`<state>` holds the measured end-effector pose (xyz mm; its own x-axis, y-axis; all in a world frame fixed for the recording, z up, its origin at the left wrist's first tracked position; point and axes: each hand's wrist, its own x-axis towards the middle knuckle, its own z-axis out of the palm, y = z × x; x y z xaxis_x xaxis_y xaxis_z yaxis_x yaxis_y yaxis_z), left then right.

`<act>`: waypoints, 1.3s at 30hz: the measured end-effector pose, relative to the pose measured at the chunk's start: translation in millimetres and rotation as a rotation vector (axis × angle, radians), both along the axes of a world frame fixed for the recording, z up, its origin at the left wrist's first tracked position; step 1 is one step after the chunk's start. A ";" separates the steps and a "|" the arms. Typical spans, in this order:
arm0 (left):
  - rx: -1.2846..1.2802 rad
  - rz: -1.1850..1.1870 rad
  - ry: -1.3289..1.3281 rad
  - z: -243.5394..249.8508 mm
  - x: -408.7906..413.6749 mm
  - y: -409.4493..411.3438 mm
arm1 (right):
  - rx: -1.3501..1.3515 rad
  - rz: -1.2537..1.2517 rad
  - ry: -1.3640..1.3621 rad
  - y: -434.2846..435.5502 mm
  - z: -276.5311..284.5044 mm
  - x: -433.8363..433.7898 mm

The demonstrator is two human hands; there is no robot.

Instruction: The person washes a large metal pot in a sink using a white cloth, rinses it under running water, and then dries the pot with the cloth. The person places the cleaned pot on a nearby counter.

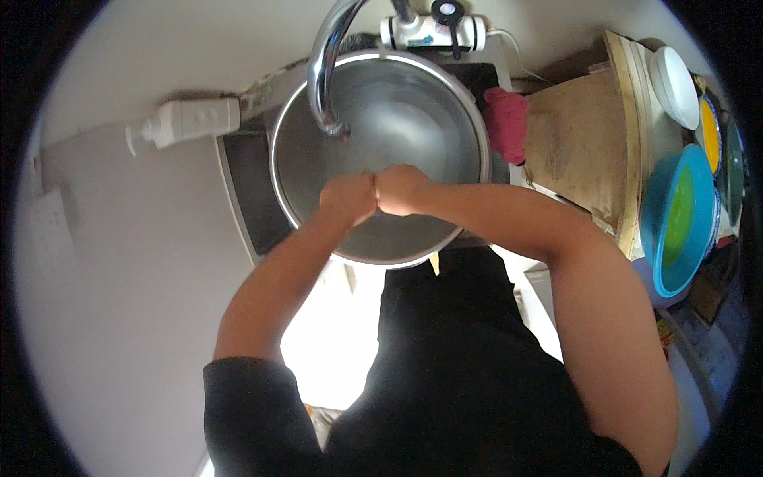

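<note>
A large round stainless steel basin (381,238) stands in front of me beneath a curved chrome faucet (325,77). Over its near half, my left hand (351,194) and my right hand (402,189) meet knuckle to knuckle, both with curled fingers. Whether anything small is between or inside them cannot be seen, as the palms and fingertips are hidden. The faucet's spout ends above and to the left of my hands, and no stream of water shows from it.
A white pump bottle (199,122) is left of the basin. Behind it sits a white faucet unit (435,33). A red cloth (506,125) hangs by the right rim, near a wooden board (578,143). Further right are a blue plastic basin (661,238) and a white bowl (673,89).
</note>
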<state>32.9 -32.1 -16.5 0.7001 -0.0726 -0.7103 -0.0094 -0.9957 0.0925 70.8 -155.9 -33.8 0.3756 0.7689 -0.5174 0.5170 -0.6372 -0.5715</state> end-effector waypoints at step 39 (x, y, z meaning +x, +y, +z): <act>-0.889 1.375 -0.485 -13.0 -109.1 92.2 | 0.460 -1.364 0.165 -193.7 59.7 28.8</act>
<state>-76.2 60.1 -29.5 0.7038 0.4979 -0.5067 0.5553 0.0593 0.8295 99.6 -349.6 25.9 0.8994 -0.0247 -0.4363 -0.4209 -0.3175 -0.8497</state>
